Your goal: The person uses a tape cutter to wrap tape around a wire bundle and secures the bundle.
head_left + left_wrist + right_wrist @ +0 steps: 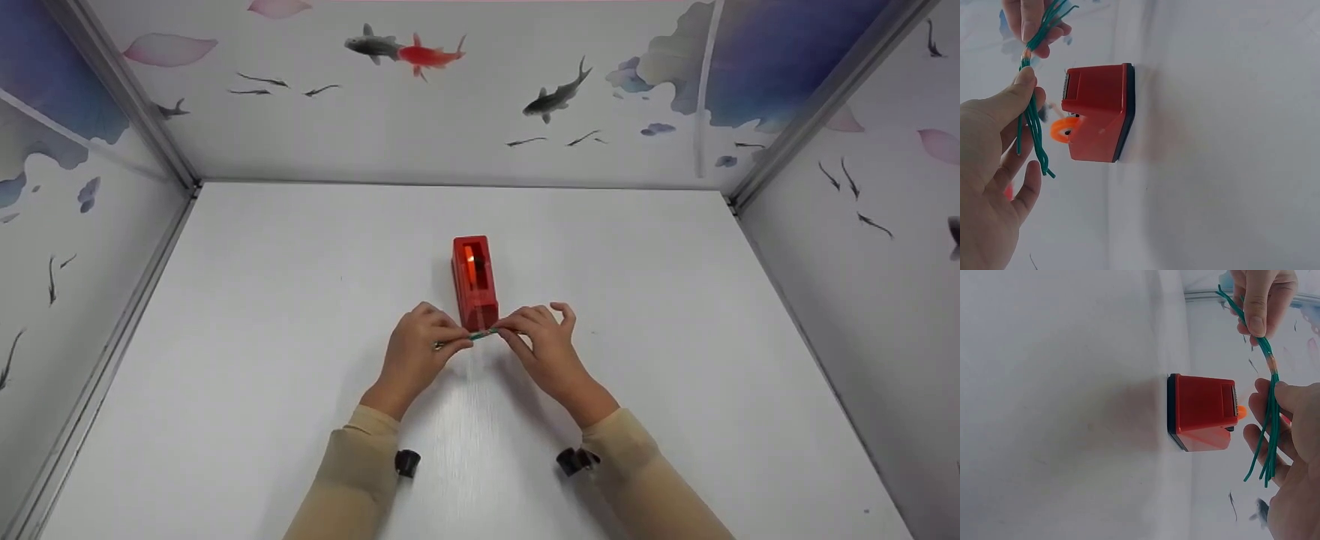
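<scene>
Between the two hands stretches a bundle of thin green wires (pixel 484 334), with a short copper-coloured section at its middle. My left hand (pixel 416 341) pinches one side between thumb and forefinger; loose green ends (pixel 1033 121) hang past its fingers. The other side is pinched by my right hand (pixel 547 352), and more loose ends (pixel 1271 444) fan out along its palm. Just beyond the fingertips stands a red tape dispenser (pixel 480 300) with a dark base, a toothed cutting edge and an orange ring (pixel 1057 129) inside. Neither hand visibly grips the dispenser.
The white table (pixel 225 360) is bounded by a back panel (pixel 300 142) and side panels printed with fish and petals. Metal frame posts (pixel 161 127) stand at the corners. Small black cameras (pixel 407 463) sit at both sleeves.
</scene>
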### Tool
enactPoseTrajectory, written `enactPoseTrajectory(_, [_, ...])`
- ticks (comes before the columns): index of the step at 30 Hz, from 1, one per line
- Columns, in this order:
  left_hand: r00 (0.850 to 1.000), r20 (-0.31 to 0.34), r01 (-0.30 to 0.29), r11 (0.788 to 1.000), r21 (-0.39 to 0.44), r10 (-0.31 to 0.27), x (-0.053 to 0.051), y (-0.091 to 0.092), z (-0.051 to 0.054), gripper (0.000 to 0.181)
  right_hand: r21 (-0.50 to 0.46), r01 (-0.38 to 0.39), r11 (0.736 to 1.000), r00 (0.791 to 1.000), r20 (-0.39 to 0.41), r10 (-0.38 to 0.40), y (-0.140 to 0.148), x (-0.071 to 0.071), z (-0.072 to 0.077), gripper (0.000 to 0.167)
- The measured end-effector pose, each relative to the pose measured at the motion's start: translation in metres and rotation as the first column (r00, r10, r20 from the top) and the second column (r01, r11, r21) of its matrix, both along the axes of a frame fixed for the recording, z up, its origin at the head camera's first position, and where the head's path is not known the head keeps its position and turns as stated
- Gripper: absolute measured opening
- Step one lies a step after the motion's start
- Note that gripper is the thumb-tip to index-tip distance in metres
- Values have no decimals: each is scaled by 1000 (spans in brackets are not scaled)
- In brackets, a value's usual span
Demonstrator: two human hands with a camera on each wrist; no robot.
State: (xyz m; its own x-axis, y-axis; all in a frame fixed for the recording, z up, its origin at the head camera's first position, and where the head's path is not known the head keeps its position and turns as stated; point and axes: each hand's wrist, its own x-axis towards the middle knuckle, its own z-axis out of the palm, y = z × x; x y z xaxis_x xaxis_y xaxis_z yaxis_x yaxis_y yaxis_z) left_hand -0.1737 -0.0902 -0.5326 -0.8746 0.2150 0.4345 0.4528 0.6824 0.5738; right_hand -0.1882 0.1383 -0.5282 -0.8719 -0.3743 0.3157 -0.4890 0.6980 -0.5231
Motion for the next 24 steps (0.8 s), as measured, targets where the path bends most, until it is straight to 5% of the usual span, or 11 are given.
enactPoseTrajectory(7, [999,-41,-10,1000,-7,10,2,-2,-3,21,-60,-45,997,999,-19,44,1,1,-2,10])
enactPoseTrajectory(16, [996,82,-22,995,93,15,2,-2,-2,16,-116,-58,992,997,43,64,2,0,-2,10])
enactPoseTrajectory(24, [986,159,10,977,215,-45,2,-3,-4,15,-159,-76,984,994,66,87,5,-2,-3,10])
